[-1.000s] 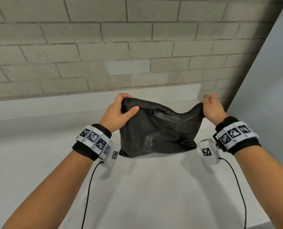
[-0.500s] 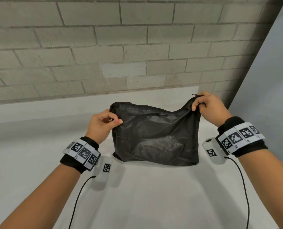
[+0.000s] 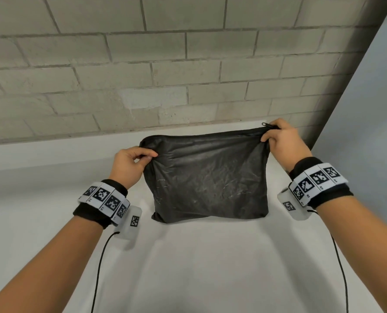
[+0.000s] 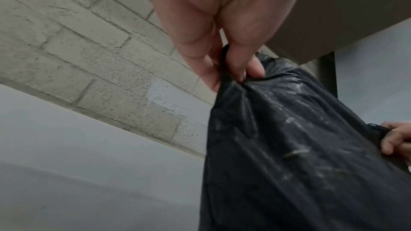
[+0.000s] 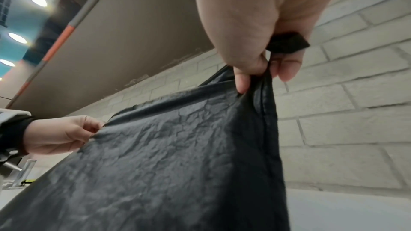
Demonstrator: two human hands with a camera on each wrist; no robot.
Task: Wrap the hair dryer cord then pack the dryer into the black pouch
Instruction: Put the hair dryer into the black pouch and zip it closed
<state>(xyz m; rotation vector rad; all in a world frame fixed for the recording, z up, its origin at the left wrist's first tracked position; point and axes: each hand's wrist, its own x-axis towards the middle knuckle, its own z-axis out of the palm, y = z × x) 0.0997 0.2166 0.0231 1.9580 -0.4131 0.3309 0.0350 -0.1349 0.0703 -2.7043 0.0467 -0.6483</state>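
1. Black, crinkled fabric forms the black pouch (image 3: 207,177), which is held upright by its two top corners, with its lower edge resting on the white counter (image 3: 188,267) toward the back edge, near the brick wall (image 3: 143,64).
2. The top left corner of the pouch is pinched between thumb and forefinger of the left hand (image 3: 129,163); in the left wrist view the fabric is seen gathered under the fingertips (image 4: 253,69).
3. The top right corner is pinched by the right hand (image 3: 283,143), with the thumb pressed on the front face and the fingers curled behind the seam.
4. The zipper pull (image 3: 266,124) is seen at the right end of the top edge, just beside the right hand. The zipper line (image 3: 210,134) appears drawn along the whole top; the pouch is therefore judged to be zipped, or nearly so.
5. The two corners are held apart so that the top edge is kept taut. This tension is judged to serve the zipper: a slider runs freely only on a straight, stretched track.
6. The hair dryer and its cord are not visible in any view. They are presumed to be inside the pouch, but this cannot be confirmed, since the fabric is opaque and its front looks fairly flat.
7. Only full closure, if any gap is left at the right end, appears to be outstanding.
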